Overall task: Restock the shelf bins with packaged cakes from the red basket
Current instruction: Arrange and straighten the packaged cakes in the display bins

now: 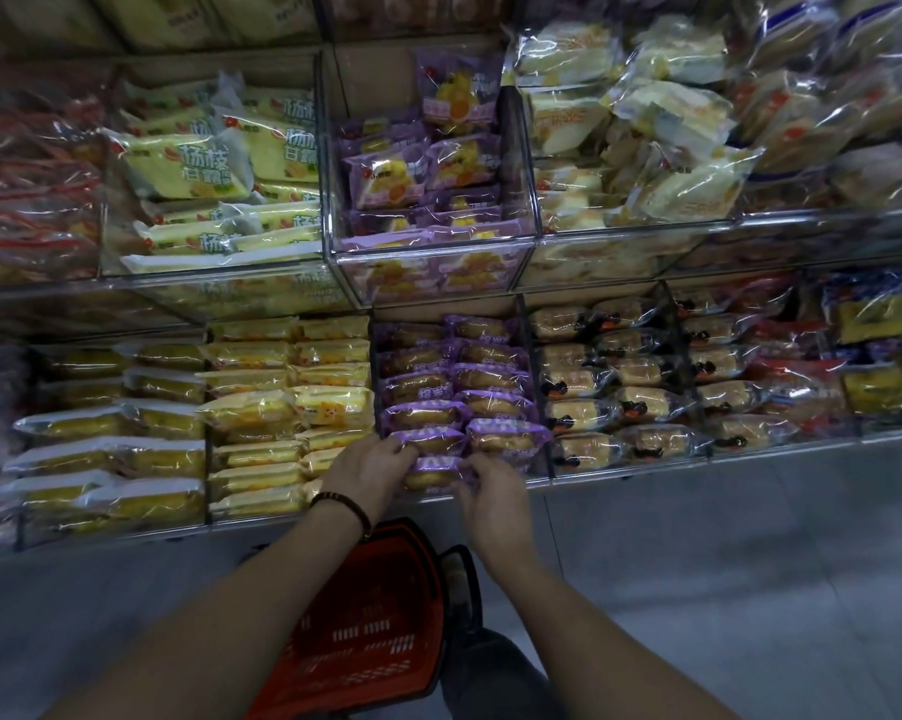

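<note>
Red basket [370,626] low under the left forearm; both hands on one purple-wrapped cake [433,474] at the shelf.
Left hand [370,472] grips the packet's left end, fingers curled; right hand [493,498] pinches its right end. Packet sits at the front of the lower purple bin [526,366], touching the purple packs rowed behind it. Beaded bracelet [342,504] on left wrist. Yellow packs [282,407] in the bin to the left, brown cakes [594,387] to the right.
</note>
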